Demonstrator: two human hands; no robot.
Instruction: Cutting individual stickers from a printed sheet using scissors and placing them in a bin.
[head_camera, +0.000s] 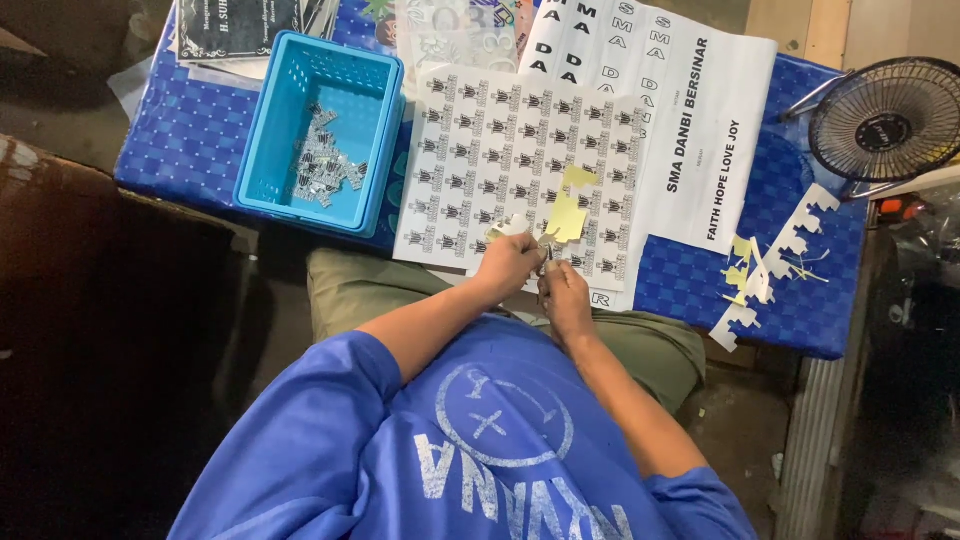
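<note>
My left hand (510, 262) and my right hand (565, 295) meet at the near edge of a white sheet of small dark printed stickers (500, 130). Both pinch a small sticker piece with a yellow backing (566, 215) that sticks up over the sheet. A second yellow scrap (578, 177) lies on the sheet just beyond it. A small white bit shows at my left fingertips. Whether my right fingers also grip a thin tool I cannot tell.
A blue plastic basket (290, 110) with several cut stickers stands at the left on the blue checked tablecloth (190, 140). White printed letter sheets (700, 130) lie behind and to the right. Cut white and yellow scraps (765, 270) lie at the right, and a small black fan (885, 130) stands beyond them.
</note>
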